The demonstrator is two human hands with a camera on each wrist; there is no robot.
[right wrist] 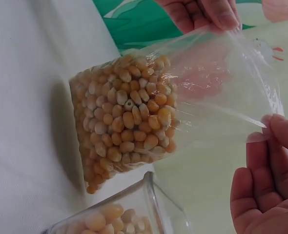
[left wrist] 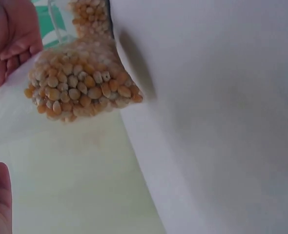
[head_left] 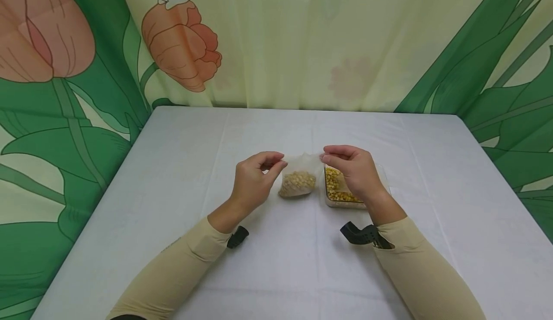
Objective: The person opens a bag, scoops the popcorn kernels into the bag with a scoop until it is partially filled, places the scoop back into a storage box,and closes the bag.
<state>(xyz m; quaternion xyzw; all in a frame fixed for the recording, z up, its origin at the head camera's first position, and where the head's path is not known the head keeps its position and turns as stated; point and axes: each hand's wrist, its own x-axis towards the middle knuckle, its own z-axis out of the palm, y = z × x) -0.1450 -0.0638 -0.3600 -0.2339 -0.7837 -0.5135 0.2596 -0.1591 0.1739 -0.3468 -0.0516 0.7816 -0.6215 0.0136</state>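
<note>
A clear plastic bag (head_left: 298,183) partly filled with yellow corn kernels hangs between both hands, its bottom close over the table. My left hand (head_left: 256,176) pinches one top corner of the bag between thumb and fingers. The opposite top corner is pinched by my right hand (head_left: 352,169). In the right wrist view the kernels (right wrist: 124,112) fill the lower part of the bag, and the film above them is stretched between the two hands. Just right of the bag, partly behind my right hand, stands a clear rectangular container (head_left: 345,204) holding more corn kernels.
A white cloth covers the table (head_left: 276,257). Behind its far edge hangs a curtain (head_left: 294,41) printed with flowers and leaves. Black wrist straps (head_left: 360,233) sit at the sleeve cuffs.
</note>
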